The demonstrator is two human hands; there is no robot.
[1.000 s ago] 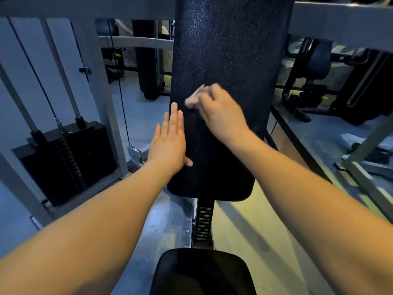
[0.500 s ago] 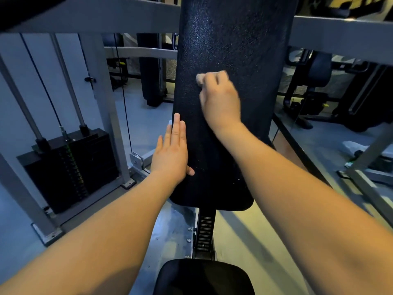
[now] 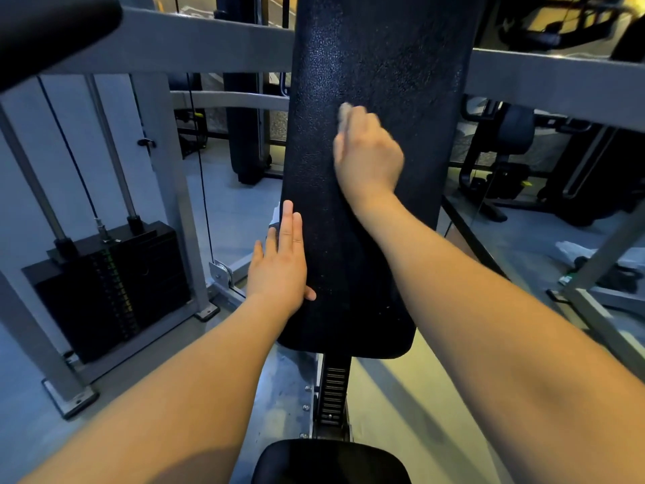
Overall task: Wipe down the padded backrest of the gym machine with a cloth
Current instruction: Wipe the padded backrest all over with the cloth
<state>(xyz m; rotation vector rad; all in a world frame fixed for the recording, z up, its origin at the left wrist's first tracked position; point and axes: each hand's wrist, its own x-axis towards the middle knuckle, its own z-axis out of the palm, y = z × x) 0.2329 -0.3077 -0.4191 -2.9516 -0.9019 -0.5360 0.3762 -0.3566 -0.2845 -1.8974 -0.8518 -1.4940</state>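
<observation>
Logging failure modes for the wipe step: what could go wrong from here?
1. The cloth is almost wholly bunched under the right hand, so each pass likely cleans only a narrow strip of the backrest.
2. The left hand lies flat on the pad's left edge; that patch may be skipped.
3. The pad's top runs out of view, so coverage there cannot be checked.

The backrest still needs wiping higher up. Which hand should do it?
Probably the right hand. It already presses the cloth on the backrest, with bare pad just above it. The left hand lies flat and empty on the pad's lower left edge, seemingly steadying it.
</observation>
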